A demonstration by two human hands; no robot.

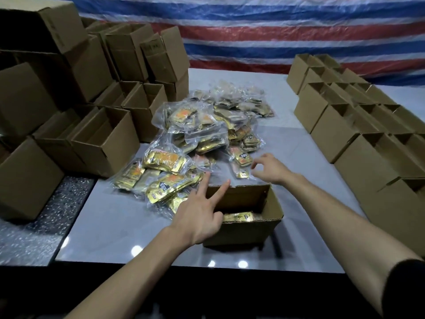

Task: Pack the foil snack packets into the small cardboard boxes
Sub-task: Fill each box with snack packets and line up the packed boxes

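We reach past the box [243, 233] with both hands empty.
Our left hand [200, 215], fingers spread, lies over the box's left rim and could nudge the light box askew. Our right hand [270, 169], loosely curled and holding nothing, hovers just beside the nearest packets [241, 173], whose slick bags may slip from a hasty pinch. One packet [239, 216] lies in the box.

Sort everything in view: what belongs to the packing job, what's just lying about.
Job: open box, packets in it, packet pile, empty boxes at right, left hand, right hand.
Lying about: striped tarp, bubble wrap.
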